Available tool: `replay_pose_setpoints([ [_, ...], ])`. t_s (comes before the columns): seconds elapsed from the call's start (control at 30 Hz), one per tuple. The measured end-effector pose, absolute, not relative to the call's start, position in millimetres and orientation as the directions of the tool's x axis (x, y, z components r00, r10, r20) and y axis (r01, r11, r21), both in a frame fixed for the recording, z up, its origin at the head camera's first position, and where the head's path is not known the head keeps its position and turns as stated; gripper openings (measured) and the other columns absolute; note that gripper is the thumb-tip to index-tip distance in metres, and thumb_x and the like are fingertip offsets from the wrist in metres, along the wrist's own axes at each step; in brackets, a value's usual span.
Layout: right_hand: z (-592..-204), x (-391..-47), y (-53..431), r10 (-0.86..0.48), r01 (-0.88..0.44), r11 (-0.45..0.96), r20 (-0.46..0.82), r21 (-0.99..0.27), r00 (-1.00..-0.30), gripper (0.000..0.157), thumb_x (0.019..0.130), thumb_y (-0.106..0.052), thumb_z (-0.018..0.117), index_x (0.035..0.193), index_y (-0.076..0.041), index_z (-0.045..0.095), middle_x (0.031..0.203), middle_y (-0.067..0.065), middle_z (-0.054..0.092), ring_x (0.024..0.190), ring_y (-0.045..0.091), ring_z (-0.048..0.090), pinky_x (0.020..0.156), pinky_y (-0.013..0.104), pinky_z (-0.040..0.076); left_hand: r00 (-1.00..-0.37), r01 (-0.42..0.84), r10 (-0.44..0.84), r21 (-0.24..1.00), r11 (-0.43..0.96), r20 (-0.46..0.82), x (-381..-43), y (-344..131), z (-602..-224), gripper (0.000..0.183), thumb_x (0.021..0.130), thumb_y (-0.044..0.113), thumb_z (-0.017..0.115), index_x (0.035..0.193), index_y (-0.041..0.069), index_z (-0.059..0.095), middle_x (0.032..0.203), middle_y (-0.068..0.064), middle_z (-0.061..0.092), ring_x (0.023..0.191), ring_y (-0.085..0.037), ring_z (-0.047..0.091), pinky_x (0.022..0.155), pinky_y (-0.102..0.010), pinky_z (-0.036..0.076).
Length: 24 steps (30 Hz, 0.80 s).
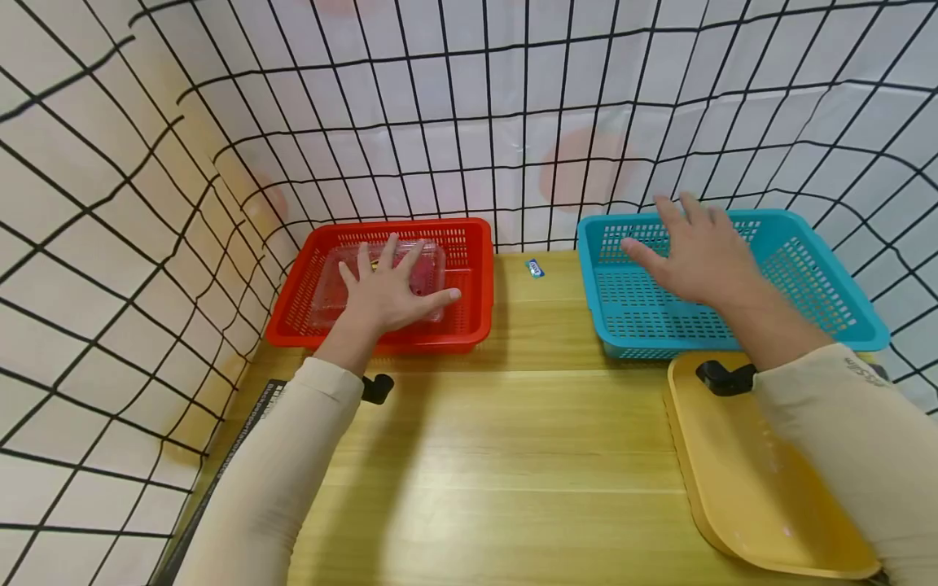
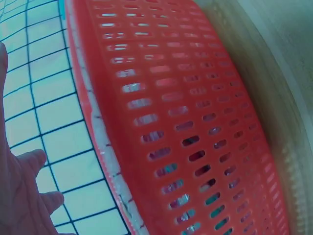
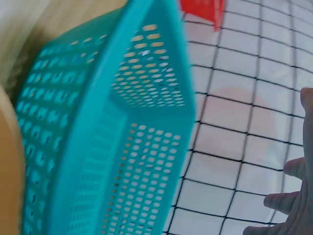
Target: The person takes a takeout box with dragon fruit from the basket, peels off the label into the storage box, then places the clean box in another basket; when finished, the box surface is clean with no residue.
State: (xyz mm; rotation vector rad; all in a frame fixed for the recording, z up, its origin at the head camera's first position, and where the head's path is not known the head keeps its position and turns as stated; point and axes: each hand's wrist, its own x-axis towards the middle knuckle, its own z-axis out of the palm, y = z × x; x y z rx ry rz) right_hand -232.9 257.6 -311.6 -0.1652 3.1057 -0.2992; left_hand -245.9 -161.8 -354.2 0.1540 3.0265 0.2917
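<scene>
In the head view my left hand (image 1: 388,297) is spread over the red basket (image 1: 479,285), its fingers straight and apart. Beneath it lies a clear plastic box (image 1: 330,285) with pink and dark contents, partly hidden by the hand. My right hand (image 1: 699,256) hovers above the blue basket (image 1: 630,313), fingers extended and holding nothing. The left wrist view shows the slotted side of the red basket (image 2: 161,98) with the left fingers beyond its rim. From the right wrist, the blue basket (image 3: 117,122) appears bare inside, and the right fingers stand off to the side.
A small blue-and-white packet (image 1: 535,268) lies on the wooden table (image 1: 513,456) between the baskets. The yellow tray (image 1: 762,488) sits at the right under my forearm. A dark printed box edge (image 1: 249,423) runs along the left. Black wire mesh (image 1: 506,118) encloses the back and sides.
</scene>
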Motion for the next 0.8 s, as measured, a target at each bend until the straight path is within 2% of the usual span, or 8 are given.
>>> replay_pose_setpoints([
  [0.2, -298, -223, 250, -0.135, -0.15, 0.937, 0.07, -0.315, -0.988, 0.089, 0.101, -0.069, 0.029, 0.165, -0.012, 0.003, 0.171, 0.024, 0.004, 0.153, 0.054, 0.01, 0.117, 0.075, 0.016, -0.993, 0.117, 0.12, 0.226, 0.967, 0.001, -234, -176, -351, 0.106, 0.078, 0.091, 0.045, 0.164, 0.038, 0.014, 0.173, -0.011, 0.008, 0.156, -0.051, -0.001, 0.116, -0.08, -0.002],
  [0.4, -289, -209, 236, -0.129, -0.166, 0.895, 0.117, -0.414, -0.985, 0.08, 0.104, -0.062, 0.034, 0.166, -0.018, 0.008, 0.173, 0.016, 0.008, 0.156, 0.048, 0.011, 0.12, 0.071, 0.015, -0.983, 0.155, 0.122, 0.265, 0.952, 0.137, -220, -192, -350, 0.102, 0.08, 0.084, 0.054, 0.163, 0.035, 0.022, 0.17, -0.011, 0.021, 0.154, -0.047, 0.014, 0.117, -0.077, 0.012],
  [0.63, -290, -191, 212, -0.143, -0.198, 0.836, 0.145, -0.512, -0.979, 0.073, 0.105, -0.059, 0.038, 0.165, -0.026, 0.015, 0.172, 0.014, 0.017, 0.156, 0.046, 0.017, 0.119, 0.072, 0.019, -0.97, 0.169, 0.087, 0.378, 0.91, 0.225, -200, -208, -356, 0.097, 0.082, 0.077, 0.06, 0.162, 0.031, 0.029, 0.167, -0.011, 0.03, 0.15, -0.046, 0.023, 0.114, -0.074, 0.028],
  [0.8, -295, -181, 198, -0.16, -0.234, 0.801, 0.178, -0.551, -0.971, 0.07, 0.105, -0.057, 0.041, 0.164, -0.025, 0.021, 0.171, 0.013, 0.021, 0.155, 0.044, 0.021, 0.118, 0.071, 0.021, -0.955, 0.167, 0.022, 0.473, 0.865, 0.297, -189, -214, -367, 0.092, 0.083, 0.071, 0.065, 0.159, 0.029, 0.035, 0.165, -0.01, 0.034, 0.148, -0.041, 0.028, 0.111, -0.071, 0.035],
])
